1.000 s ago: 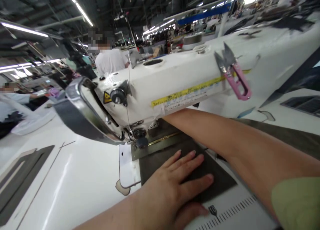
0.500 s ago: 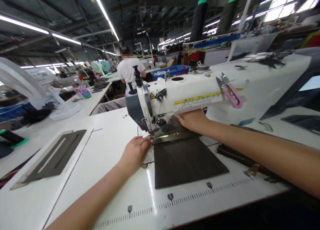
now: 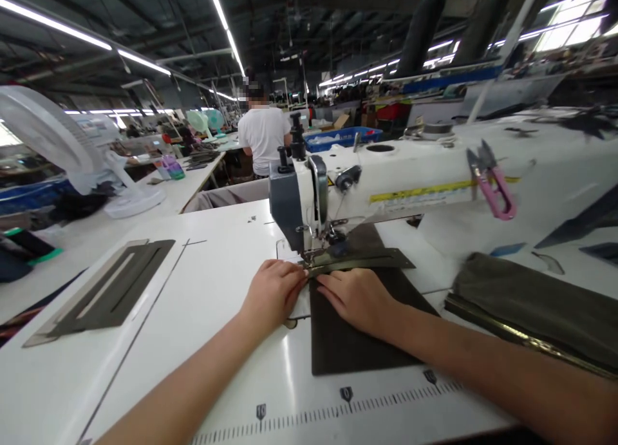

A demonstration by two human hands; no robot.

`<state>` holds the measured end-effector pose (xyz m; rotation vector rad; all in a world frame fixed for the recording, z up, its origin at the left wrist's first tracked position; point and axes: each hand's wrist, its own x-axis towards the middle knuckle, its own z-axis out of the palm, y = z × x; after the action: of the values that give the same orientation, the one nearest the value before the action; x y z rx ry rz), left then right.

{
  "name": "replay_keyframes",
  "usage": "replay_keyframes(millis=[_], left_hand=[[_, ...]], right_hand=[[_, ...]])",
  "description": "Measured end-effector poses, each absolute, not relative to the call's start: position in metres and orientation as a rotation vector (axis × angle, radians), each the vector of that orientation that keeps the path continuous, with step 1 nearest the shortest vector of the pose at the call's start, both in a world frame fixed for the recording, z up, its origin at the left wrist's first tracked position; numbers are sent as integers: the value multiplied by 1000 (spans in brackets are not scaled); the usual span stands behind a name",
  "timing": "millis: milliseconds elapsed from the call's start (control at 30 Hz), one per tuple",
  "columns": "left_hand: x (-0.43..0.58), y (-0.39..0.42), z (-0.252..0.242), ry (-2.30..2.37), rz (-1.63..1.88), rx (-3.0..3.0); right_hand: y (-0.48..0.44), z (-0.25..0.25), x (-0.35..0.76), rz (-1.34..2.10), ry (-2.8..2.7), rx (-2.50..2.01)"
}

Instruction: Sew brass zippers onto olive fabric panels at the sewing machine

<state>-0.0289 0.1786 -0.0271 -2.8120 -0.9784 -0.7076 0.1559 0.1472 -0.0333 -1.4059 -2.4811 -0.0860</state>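
Observation:
A dark olive fabric panel (image 3: 357, 329) lies under the needle area of a white sewing machine (image 3: 415, 174). Across it runs a zipper strip (image 3: 371, 258), its left end below the presser foot. My left hand (image 3: 273, 293) has its fingers pressed together on the strip's left end, just in front of the foot. Close beside it, my right hand (image 3: 360, 300) pinches the strip's near edge, palm over the panel. The fingertips of both hands almost meet.
Stacked fabric pieces (image 3: 111, 290) lie at the left, near a white fan (image 3: 135, 197). Right of the panel rests a piece with a brass zipper (image 3: 531, 303). Pink-handled snips (image 3: 497, 187) sit on the machine. A person in a white shirt (image 3: 264, 136) is beyond.
My right hand has come from behind the strip, under the machine arm, to its near side beside my left hand. The view has shifted, so things on the table appear moved.

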Motion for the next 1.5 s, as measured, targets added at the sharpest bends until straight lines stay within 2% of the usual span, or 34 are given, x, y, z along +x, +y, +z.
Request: replay_keyframes(millis=[233,467,1500], left_hand=[[-21,173,-26,-997,-568,-2704],[-11,168,-25,-994,-435,-2583],[-7,176,-30,-1065,-492,-2561]], right_hand=[[142,-34,156,-320,-2363,-1201],[151,-47,158,-150,-2298,-1197],[161,-43,157,-162,-2285,-1194]])
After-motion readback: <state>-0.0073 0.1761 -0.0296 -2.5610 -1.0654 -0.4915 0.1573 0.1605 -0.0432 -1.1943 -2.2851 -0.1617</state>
